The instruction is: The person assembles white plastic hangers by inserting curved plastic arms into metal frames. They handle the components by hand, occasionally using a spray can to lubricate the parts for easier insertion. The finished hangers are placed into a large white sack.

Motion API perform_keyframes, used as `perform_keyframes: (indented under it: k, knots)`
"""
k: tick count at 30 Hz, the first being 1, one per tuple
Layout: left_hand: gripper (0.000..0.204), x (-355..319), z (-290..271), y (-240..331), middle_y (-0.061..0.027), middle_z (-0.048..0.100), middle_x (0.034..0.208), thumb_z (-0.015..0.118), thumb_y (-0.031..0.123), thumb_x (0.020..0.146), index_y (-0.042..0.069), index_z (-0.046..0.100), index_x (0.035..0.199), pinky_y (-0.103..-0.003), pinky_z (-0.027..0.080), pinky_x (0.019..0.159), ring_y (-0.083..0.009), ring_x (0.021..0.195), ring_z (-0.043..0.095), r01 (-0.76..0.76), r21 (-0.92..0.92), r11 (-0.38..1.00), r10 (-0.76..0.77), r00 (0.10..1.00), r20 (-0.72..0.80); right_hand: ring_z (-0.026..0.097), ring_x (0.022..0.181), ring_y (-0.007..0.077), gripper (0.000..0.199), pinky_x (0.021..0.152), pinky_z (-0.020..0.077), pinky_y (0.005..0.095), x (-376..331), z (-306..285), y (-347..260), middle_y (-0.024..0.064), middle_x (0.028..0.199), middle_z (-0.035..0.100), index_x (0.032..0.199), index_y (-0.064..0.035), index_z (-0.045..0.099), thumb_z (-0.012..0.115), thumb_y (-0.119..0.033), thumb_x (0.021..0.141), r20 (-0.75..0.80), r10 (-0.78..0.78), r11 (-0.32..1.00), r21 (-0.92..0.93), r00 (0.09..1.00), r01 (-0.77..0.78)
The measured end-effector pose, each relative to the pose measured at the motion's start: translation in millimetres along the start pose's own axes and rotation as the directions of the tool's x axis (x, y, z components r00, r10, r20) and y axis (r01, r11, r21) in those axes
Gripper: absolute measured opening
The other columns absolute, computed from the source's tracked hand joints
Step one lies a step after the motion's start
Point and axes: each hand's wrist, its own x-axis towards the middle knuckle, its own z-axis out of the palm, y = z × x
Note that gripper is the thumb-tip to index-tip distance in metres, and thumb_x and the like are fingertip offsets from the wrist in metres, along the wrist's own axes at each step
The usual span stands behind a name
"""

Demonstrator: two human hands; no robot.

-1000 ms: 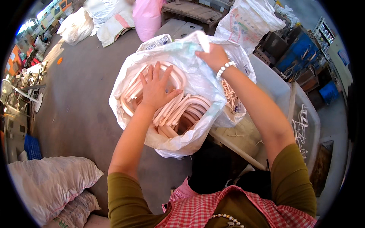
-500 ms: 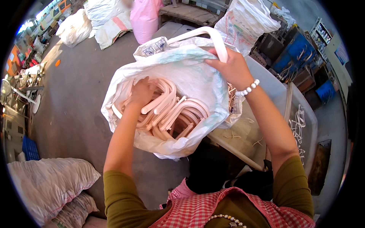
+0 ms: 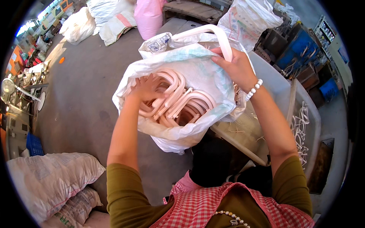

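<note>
A white plastic sack (image 3: 197,78) hangs open in front of me, filled with several pale pink U-shaped plastic handles (image 3: 178,100). My left hand (image 3: 142,89) is inside the sack's mouth, fingers resting on the pink handles at the left side. My right hand (image 3: 235,66), with a bead bracelet on the wrist, grips one white U-shaped handle (image 3: 213,32) that arches above the sack's far edge, together with the sack's rim.
A grey table (image 3: 281,98) with loose white plastic strips (image 3: 302,125) lies to the right. Full white sacks (image 3: 45,182) lie at lower left. More sacks and a pink bag (image 3: 148,17) stand at the back. Blue crates (image 3: 298,45) sit at upper right.
My right hand has lifted a white handle above the sack's rim. My left hand slid left and deeper among the pink handles.
</note>
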Motion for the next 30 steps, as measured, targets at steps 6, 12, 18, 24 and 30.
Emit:
perform_keyframes:
  k: [6,12,18,24,30]
  knots:
    - [0.063,-72,20,-15,-0.0217,0.049,0.129,0.07,0.035,0.082,-0.002,0.048,0.127,-0.041,0.034,0.104,-0.0402,0.124,0.041,-0.371,-0.532,0.761,-0.008,0.814,-0.58,0.056,0.084,0.0095,0.04,0.077,0.0463,0.0257,-24,-19,6,0.0036,0.096,0.064,0.122,-0.0069,0.06,0.068,-0.016,0.083,-0.019,-0.015,0.997,-0.08,1.0,0.014]
    - [0.032,-145,114,-51,-0.0093,0.062,0.1,0.058,0.026,0.093,0.0,0.054,0.111,-0.036,0.048,0.083,-0.0219,0.088,0.061,-0.154,-0.983,0.097,-0.637,0.75,-0.18,0.056,0.092,0.0093,0.043,0.08,0.0464,0.0255,-60,-18,18,0.0026,0.104,0.062,0.126,-0.0085,0.058,0.067,-0.014,0.084,-0.052,0.116,0.993,0.041,0.992,-0.114]
    - [0.011,-153,87,-44,-0.0019,0.063,0.083,0.054,0.018,0.095,0.009,0.054,0.088,-0.027,0.05,0.068,-0.0095,0.072,0.06,-0.257,-0.961,-0.106,-0.438,0.879,-0.187,0.065,0.079,0.0273,0.033,0.075,0.0493,0.0361,-55,-2,43,0.0147,0.088,0.068,0.112,-0.0078,0.062,0.068,-0.018,0.081,-0.174,0.075,0.972,-0.205,0.982,-0.111]
    - [0.01,-193,33,-4,-0.0016,0.061,0.076,0.055,0.011,0.093,0.004,0.052,0.087,-0.021,0.047,0.061,-0.0055,0.065,0.055,-0.5,-0.83,0.247,-0.484,0.678,-0.553,0.064,0.073,0.0247,0.031,0.069,0.0491,0.0347,-62,-16,41,0.012,0.083,0.067,0.112,-0.0185,0.066,0.066,-0.017,0.081,-0.211,0.068,0.985,-0.139,0.975,-0.098]
    - [0.031,-204,14,29,-0.0107,0.057,0.105,0.06,0.017,0.091,-0.004,0.051,0.112,-0.032,0.045,0.086,-0.019,0.097,0.056,0.04,-0.23,0.972,-0.226,0.412,-0.883,0.062,0.068,0.0178,0.032,0.067,0.0491,0.0313,-79,-38,46,0.0084,0.082,0.068,0.113,-0.0121,0.066,0.068,-0.016,0.081,-0.212,0.033,0.992,-0.11,0.977,-0.058]
